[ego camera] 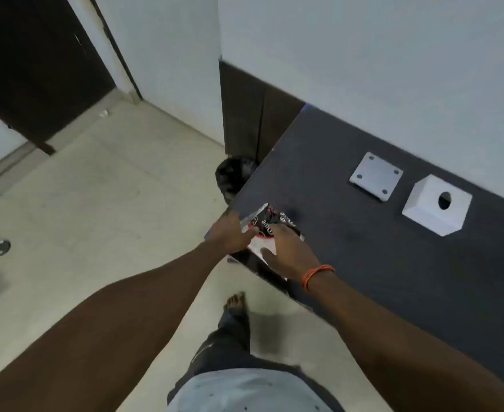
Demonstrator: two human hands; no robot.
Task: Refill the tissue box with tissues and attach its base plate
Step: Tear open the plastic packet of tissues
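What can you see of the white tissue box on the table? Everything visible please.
The tissue box is a plain white cube-like housing with chamfered edges, matte, plastic-looking. Its upward face has one round dispensing hole, dark inside; no tissue shows through it. It sits on the dark table near the wall, turned at an angle to the table edge. The flat square base plate, with four corner holes, lies separately beside it, not touching. Neither hand touches the box; both are at the tissue pack near the table's corner.
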